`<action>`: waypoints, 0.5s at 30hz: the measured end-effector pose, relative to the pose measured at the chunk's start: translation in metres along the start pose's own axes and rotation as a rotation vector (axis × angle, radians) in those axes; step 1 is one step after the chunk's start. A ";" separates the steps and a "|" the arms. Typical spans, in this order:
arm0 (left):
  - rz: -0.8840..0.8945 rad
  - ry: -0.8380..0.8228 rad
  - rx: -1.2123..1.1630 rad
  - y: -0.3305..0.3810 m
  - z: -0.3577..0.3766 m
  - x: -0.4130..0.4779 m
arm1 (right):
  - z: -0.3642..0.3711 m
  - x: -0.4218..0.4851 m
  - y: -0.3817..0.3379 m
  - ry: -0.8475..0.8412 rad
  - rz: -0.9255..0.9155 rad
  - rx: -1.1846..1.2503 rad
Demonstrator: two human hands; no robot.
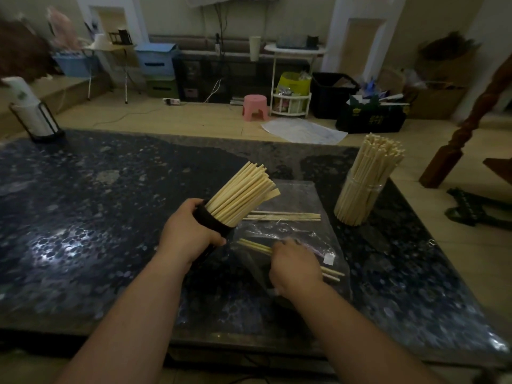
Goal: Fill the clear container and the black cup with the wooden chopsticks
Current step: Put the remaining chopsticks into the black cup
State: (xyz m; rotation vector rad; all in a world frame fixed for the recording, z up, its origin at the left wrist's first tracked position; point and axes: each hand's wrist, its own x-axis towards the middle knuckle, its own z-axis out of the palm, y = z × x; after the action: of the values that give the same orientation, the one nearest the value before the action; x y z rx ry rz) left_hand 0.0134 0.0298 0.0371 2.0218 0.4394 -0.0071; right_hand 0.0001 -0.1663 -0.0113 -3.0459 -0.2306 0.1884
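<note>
Left hand (191, 234) grips black cup (214, 221); right hand (295, 266) on chopsticks (255, 246)

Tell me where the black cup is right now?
In the head view, the black cup is near the middle of the table, tilted in the left hand, just left of the plastic bag; the clear container stands farther right.

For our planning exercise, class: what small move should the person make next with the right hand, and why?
Probably lift the chopsticks that the right hand grips off the bag and slide them into the black cup. The left hand holds it tilted, the clear container looks packed, and more sticks lie beyond.
</note>
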 end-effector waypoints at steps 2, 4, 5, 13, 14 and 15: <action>0.008 -0.002 -0.003 0.000 0.000 -0.001 | -0.006 -0.003 -0.001 -0.021 0.013 0.028; 0.016 -0.014 0.001 -0.001 0.000 -0.002 | -0.009 -0.006 0.000 -0.045 0.007 0.037; 0.018 -0.019 0.004 -0.001 -0.001 -0.002 | -0.010 -0.007 0.001 -0.053 0.006 0.043; 0.013 -0.019 0.014 -0.002 -0.004 0.000 | -0.036 -0.018 0.004 0.016 -0.022 0.016; 0.020 -0.020 0.013 -0.003 -0.004 0.001 | -0.041 -0.019 0.003 0.072 -0.036 -0.006; 0.032 -0.022 0.016 -0.003 -0.005 0.002 | -0.047 -0.019 0.003 0.136 -0.044 -0.022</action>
State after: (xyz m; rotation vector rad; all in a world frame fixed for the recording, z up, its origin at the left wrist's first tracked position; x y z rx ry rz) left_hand 0.0130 0.0357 0.0361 2.0428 0.3941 -0.0131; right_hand -0.0125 -0.1752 0.0374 -3.0554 -0.2912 -0.0242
